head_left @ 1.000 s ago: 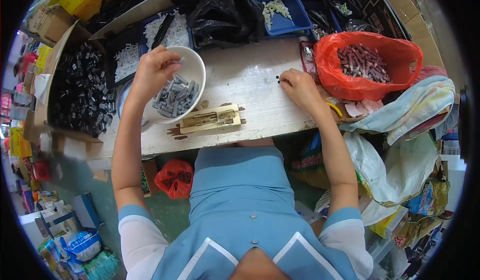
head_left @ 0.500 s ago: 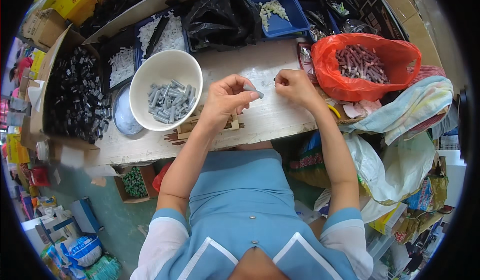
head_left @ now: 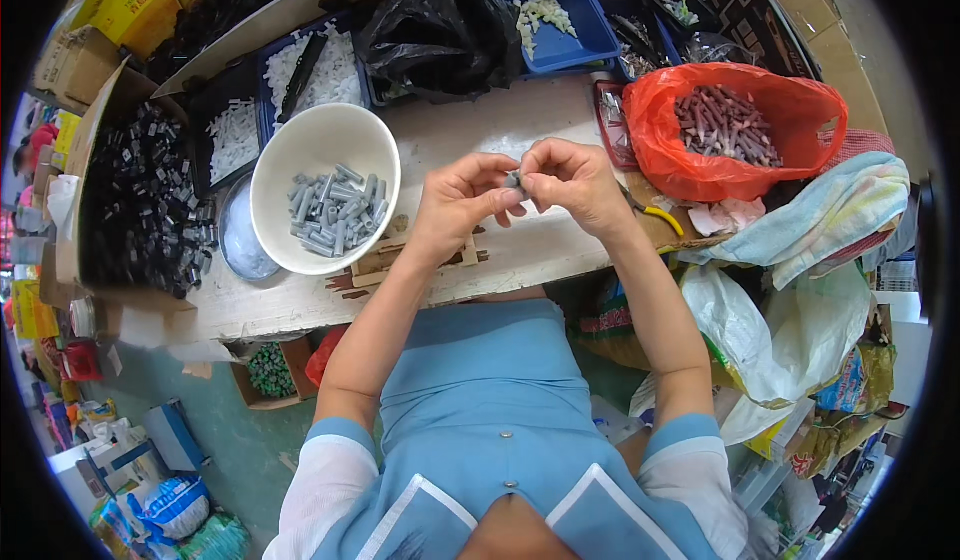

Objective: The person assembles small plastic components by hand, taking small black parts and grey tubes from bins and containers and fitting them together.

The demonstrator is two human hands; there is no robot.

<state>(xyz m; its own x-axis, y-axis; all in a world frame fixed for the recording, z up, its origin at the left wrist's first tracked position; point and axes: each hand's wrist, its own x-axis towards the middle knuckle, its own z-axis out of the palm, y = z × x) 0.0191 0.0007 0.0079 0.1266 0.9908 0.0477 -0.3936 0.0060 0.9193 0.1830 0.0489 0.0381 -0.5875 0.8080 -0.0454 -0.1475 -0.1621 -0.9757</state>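
Over the middle of the worktable, my left hand point(head_left: 452, 200) pinches a short grey tube point(head_left: 514, 181) between thumb and fingers. Most of the tube is covered by the fingertips. My right hand point(head_left: 575, 188) meets it at the tube's end, thumb and forefinger pressed together; whatever small thing they hold is hidden. Left of my hands stands a cream bowl point(head_left: 270, 160) with several similar grey tubes point(head_left: 338, 212) lying loose inside. A small wooden frame point(head_left: 400, 260) lies on the table below my left wrist.
A red plastic bag point(head_left: 650, 110) of dark reddish pieces stands at right, by yellow-handled pliers point(head_left: 664, 220). Blue trays point(head_left: 600, 45) and a black bag point(head_left: 440, 35) line the back. A carton of black parts point(head_left: 150, 200) and a round dish point(head_left: 245, 230) sit left.
My right hand has moved left from beside the red bag, and its fingertips now meet the grey tube in my left hand. The left hand has stayed nearly in place.
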